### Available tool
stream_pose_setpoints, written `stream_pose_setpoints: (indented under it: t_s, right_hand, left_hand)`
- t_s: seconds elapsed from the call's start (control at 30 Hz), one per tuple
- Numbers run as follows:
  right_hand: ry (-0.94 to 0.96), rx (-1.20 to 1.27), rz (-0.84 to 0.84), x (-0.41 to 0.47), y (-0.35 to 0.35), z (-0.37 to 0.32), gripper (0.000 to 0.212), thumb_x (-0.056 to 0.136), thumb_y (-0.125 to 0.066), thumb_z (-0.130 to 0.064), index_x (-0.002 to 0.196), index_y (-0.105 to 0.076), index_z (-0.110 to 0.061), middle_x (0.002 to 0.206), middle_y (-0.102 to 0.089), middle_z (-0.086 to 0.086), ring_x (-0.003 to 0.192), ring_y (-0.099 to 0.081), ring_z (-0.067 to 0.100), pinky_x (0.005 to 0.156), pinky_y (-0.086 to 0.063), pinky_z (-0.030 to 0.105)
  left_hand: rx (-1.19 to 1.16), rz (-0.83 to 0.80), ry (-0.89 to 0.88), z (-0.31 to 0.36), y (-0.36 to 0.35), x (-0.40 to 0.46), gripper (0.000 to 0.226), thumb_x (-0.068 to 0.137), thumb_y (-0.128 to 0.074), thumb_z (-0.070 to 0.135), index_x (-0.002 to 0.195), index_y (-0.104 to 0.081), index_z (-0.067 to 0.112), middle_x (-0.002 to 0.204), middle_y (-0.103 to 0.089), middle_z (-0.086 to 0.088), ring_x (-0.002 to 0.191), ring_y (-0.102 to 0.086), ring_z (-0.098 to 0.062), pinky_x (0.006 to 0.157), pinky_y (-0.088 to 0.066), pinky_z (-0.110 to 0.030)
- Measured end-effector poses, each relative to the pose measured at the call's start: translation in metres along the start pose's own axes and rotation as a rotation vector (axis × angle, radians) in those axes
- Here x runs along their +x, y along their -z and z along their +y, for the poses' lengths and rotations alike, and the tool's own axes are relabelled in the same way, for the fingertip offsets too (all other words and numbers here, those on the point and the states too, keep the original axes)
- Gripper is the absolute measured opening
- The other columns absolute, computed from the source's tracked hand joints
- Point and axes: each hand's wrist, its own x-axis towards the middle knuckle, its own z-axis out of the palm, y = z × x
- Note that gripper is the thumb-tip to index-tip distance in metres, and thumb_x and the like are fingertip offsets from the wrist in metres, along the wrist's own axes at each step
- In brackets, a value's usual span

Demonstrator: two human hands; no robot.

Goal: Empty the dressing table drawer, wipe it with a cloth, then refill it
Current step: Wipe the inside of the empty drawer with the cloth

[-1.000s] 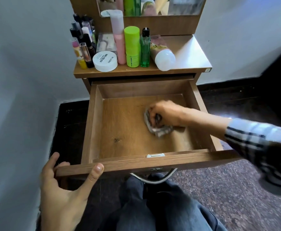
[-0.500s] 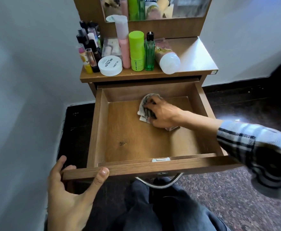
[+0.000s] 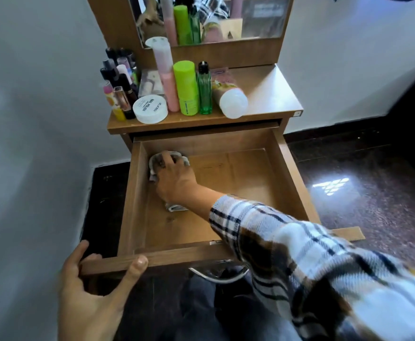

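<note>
The brown wooden drawer [image 3: 285,183] lies open and bare right of the plaid-sleeved right hand [image 3: 177,183], while crowded cosmetic bottles [image 3: 186,89] block the table's [image 3: 270,94] left half.

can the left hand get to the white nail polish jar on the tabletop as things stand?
Probably not right away: the left hand grips the drawer front, and the open drawer lies between it and the white jar. Once it lets go, nothing else blocks it.

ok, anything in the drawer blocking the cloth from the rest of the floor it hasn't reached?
Nothing visible. The right hand presses the cloth into the drawer's far left corner; the rest of the drawer floor shows bare wood. The bottles all stand on the tabletop above. The left hand holds the front panel.
</note>
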Motion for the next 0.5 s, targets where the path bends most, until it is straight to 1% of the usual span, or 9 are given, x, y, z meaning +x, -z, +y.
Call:
stream_pose_setpoints:
  t_s: [0.1,0.17,0.2,0.27,0.3,0.33,0.4,0.43,0.5]
  right_hand:
    - [-0.055,-0.095,0.023,0.007,0.004,-0.008,0.044,0.099,-0.038,-0.036,0.136,-0.046,-0.014,0.146,-0.021,0.006,0.119,-0.046,0.038,0.086,-0.048,0.041]
    - [-0.082,-0.098,0.019,0.008,0.008,-0.007,0.042,0.098,-0.041,-0.033,0.135,-0.047,-0.013,0.144,-0.026,0.007,0.116,-0.050,0.036,0.074,-0.050,0.037]
    - [-0.100,-0.111,0.016,0.006,0.010,-0.004,0.041,0.098,-0.042,-0.032,0.134,-0.047,-0.013,0.142,-0.029,0.008,0.114,-0.052,0.035,0.064,-0.048,0.035]
    - [-0.167,-0.144,0.028,-0.003,0.015,0.005,0.041,0.098,-0.042,-0.031,0.134,-0.046,-0.010,0.135,-0.035,0.009,0.108,-0.055,0.035,0.046,-0.037,0.029]
    - [-0.215,-0.176,0.029,-0.010,0.018,0.014,0.042,0.098,-0.041,-0.030,0.134,-0.046,-0.009,0.132,-0.038,0.010,0.105,-0.058,0.034,0.043,-0.033,0.027]
    - [-0.267,-0.201,0.017,-0.019,0.020,0.027,0.041,0.098,-0.041,-0.028,0.133,-0.046,-0.007,0.130,-0.041,0.010,0.104,-0.059,0.032,0.043,-0.035,0.028]
    - [-0.417,-0.210,-0.015,-0.033,0.024,0.062,0.035,0.098,-0.039,-0.013,0.131,-0.046,-0.003,0.129,-0.045,0.011,0.108,-0.059,0.029,0.054,-0.043,0.030]
    - [-0.528,-0.232,-0.020,-0.039,0.027,0.082,0.035,0.098,-0.035,-0.007,0.131,-0.045,-0.002,0.129,-0.045,0.012,0.108,-0.059,0.027,0.053,-0.041,0.027]
    - [-0.671,-0.310,-0.025,-0.045,0.031,0.110,0.037,0.098,-0.032,-0.002,0.132,-0.047,-0.002,0.129,-0.042,0.012,0.106,-0.059,0.021,0.041,-0.029,0.022]
  left_hand:
    - [0.011,-0.002,-0.012,0.000,0.000,0.002,0.101,0.042,-0.079,0.039,0.134,-0.041,0.025,0.129,-0.052,-0.007,0.123,-0.045,-0.025,0.104,-0.035,-0.041]
    - [0.013,-0.003,-0.006,0.002,0.001,0.000,0.099,0.045,-0.081,0.037,0.134,-0.040,0.025,0.131,-0.052,-0.006,0.124,-0.044,-0.026,0.105,-0.033,-0.041]
    - [0.014,-0.003,-0.005,0.002,0.001,0.000,0.099,0.046,-0.082,0.036,0.135,-0.040,0.025,0.131,-0.052,-0.005,0.125,-0.043,-0.026,0.105,-0.032,-0.041]
    - [0.016,-0.006,-0.004,-0.001,0.002,0.001,0.100,0.045,-0.081,0.039,0.135,-0.039,0.026,0.131,-0.052,-0.004,0.126,-0.042,-0.026,0.105,-0.033,-0.041]
    - [0.013,-0.011,-0.005,-0.002,0.002,0.002,0.101,0.044,-0.081,0.040,0.135,-0.039,0.026,0.131,-0.052,-0.004,0.126,-0.042,-0.025,0.104,-0.033,-0.040]
    - [0.009,-0.017,-0.009,-0.003,0.003,0.002,0.102,0.044,-0.081,0.041,0.135,-0.039,0.026,0.131,-0.052,-0.004,0.125,-0.043,-0.025,0.104,-0.033,-0.040]
    - [0.004,-0.033,-0.019,-0.003,0.002,0.003,0.102,0.044,-0.080,0.042,0.136,-0.039,0.025,0.131,-0.051,-0.004,0.125,-0.043,-0.024,0.104,-0.033,-0.039]
    - [0.000,-0.033,-0.018,-0.002,0.002,0.002,0.102,0.045,-0.081,0.041,0.136,-0.039,0.025,0.131,-0.051,-0.004,0.126,-0.042,-0.024,0.104,-0.032,-0.038]
    - [0.007,-0.025,-0.015,-0.002,0.001,0.001,0.100,0.047,-0.082,0.039,0.136,-0.040,0.024,0.131,-0.051,-0.004,0.126,-0.042,-0.024,0.104,-0.032,-0.038]
